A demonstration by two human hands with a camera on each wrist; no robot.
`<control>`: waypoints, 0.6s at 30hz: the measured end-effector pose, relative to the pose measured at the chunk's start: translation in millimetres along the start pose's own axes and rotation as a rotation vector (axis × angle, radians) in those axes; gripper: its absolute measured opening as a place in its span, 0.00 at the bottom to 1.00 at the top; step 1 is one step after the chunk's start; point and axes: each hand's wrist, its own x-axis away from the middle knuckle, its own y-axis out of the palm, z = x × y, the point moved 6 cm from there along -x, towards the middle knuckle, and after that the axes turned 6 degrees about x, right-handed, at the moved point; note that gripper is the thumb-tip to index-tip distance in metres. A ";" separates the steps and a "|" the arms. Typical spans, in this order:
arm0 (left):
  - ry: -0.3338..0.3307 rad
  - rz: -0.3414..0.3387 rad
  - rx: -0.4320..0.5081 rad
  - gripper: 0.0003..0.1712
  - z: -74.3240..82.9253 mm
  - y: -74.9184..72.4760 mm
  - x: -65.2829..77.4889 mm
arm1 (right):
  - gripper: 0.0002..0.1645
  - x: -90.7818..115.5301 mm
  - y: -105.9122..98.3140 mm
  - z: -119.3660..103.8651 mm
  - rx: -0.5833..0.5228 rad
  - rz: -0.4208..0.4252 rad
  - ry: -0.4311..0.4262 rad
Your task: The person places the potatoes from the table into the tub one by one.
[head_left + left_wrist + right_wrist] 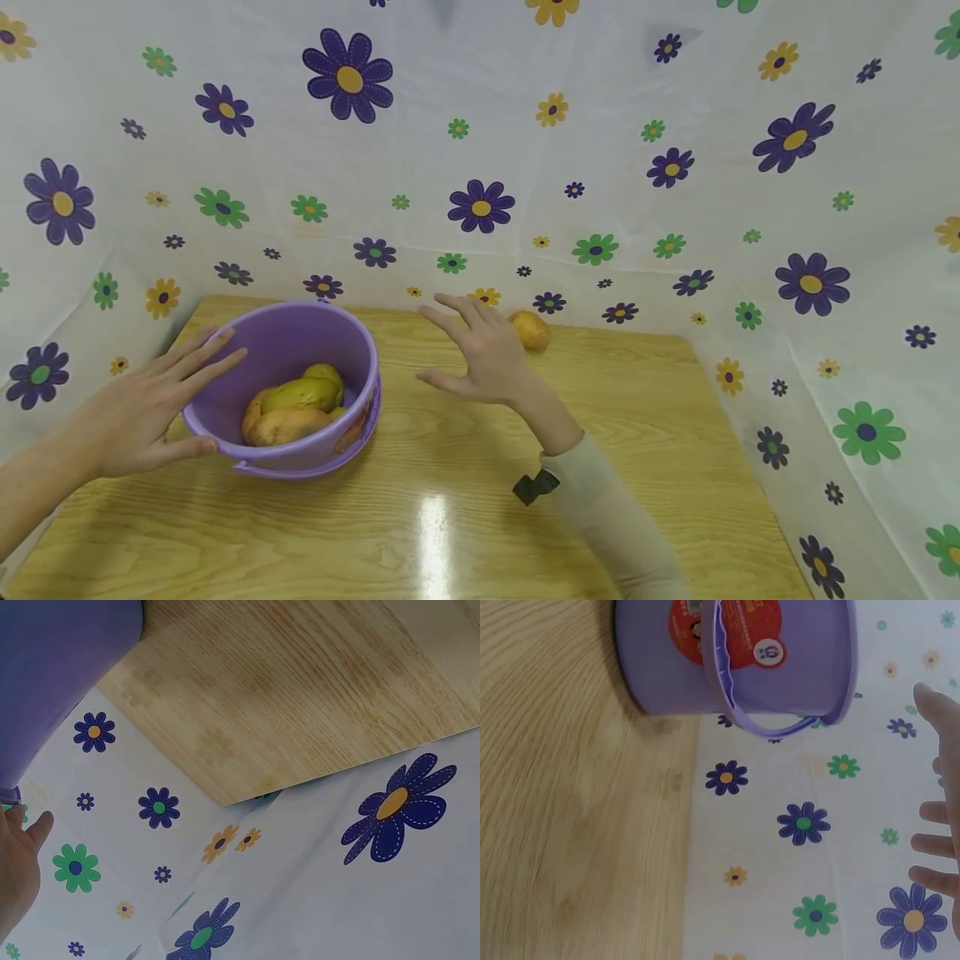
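Note:
A purple bucket stands upright at the left of the table, its handle lowered along the near right side. Inside lie several potatoes and a longer yellow-green piece. My left hand is at the bucket's left rim, fingers stretched across its mouth and thumb near the front edge. In the left wrist view only part of that hand shows, beside the purple wall. To the right of the bucket my right hand hovers over the table, fingers spread and holding nothing. Behind it a single potato lies near the back edge.
The wood-grain table ends at a white flowered cloth that hangs behind it and on both sides. A dark strap piece sits at my right wrist. The bucket's red label faces the right wrist camera.

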 end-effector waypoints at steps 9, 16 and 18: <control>-0.013 -0.009 0.002 0.61 0.5 0.9 1.8 | 0.52 17.4 5.4 24.3 -0.019 -0.083 0.076; 0.009 -0.001 -0.007 0.61 -0.6 0.8 0.6 | 0.50 33.4 11.6 44.0 -0.009 -0.109 0.126; 0.010 -0.002 -0.008 0.61 -0.6 0.7 0.7 | 0.50 38.0 14.1 50.7 -0.003 -0.127 0.148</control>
